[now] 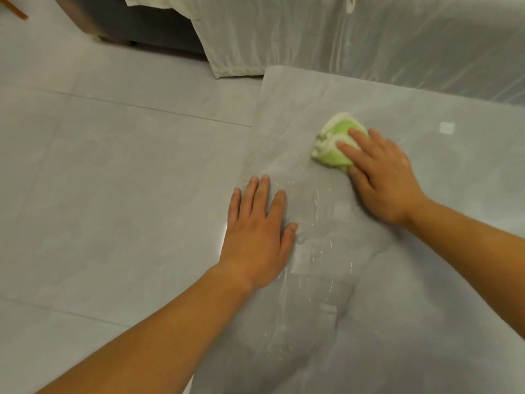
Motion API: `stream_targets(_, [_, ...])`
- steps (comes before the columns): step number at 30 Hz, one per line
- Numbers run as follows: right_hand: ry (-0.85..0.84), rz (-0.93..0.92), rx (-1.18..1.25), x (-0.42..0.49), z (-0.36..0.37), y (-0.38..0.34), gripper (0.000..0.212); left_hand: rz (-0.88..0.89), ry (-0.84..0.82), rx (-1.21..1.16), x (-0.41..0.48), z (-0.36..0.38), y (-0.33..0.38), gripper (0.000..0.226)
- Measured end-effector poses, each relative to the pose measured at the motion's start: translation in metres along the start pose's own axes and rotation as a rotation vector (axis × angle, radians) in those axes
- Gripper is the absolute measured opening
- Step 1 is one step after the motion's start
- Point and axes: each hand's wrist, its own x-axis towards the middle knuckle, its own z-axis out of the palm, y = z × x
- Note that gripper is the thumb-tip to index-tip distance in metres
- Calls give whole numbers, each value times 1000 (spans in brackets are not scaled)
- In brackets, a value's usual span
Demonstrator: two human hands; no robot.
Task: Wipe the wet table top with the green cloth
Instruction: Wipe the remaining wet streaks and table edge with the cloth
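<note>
Forearms reach in from the near edge, one on each side of a wet patch. Left hand (255, 231) lies flat on the table (426, 308) right at its left edge, fingers straight and slightly apart, holding nothing; it looks like a brace. Right hand (383, 177) presses down on the cloth (341, 129), fingers straight and a little spread across its top, thumb alongside its near side rather than curled round it.

The cloth is bunched into a wad, green with white folds showing, and sits toward the far left corner, well in from both edges. Water (315, 200) shows as bright streaks and droplets between the two hands and on down along the left edge toward the near edge. The cloth lies beyond most of it.

My judgement is that wiping is under way but far from done: the streaked strip by the left edge looks unwiped and makes up most of what is left. The right part of the table shows only glare, so I cannot tell whether it is wet or dry.
</note>
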Motion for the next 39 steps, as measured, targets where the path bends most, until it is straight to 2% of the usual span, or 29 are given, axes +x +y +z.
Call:
stream_targets(2, [45, 195, 37, 5, 6, -11, 51, 1, -8, -3, -1, 0, -1, 64])
stream_targets(4, [72, 260, 57, -14, 12, -35, 51, 10, -11, -31, -5, 0, -1, 64])
stream_targets(9, [-2, 60, 19, -79, 21, -70, 51, 24, 7, -47, -30, 1, -7, 61])
stream_targets(12, [-38, 58, -24, -38, 14, -71, 54, 26, 8, -48, -42, 5, -11, 61])
stream_targets(17, [-21, 156, 33, 55, 20, -101, 50, 37, 1, -69, -41, 7, -14, 64])
stream_targets(20, [-43, -28, -5, 22, 26, -106, 51, 58, -17, -72, -45, 7, -18, 64])
stream_targets(23, [-145, -221, -32, 0, 20, -96, 51, 37, 1, -75, -55, 9, -18, 61])
stream_targets(28, [-89, -38, 15, 45, 25, -115, 50, 43, 12, -102, -67, 19, -19, 60])
stream_targets(30, [-56, -134, 10, 29, 32, -127, 48, 57, 23, -107, -71, 20, -22, 60])
stream_targets(32, [-101, -294, -5, 0, 34, -123, 47, 68, 18, -93, -74, 20, -23, 60])
stream_targets(34, [-139, -363, -39, -6, 28, -105, 48, 62, 11, -87, -76, 19, -23, 60])
stream_targets(39, [-62, 38, 28, 12, 18, -88, 51, 52, -21, -55, -80, 18, -20, 64])
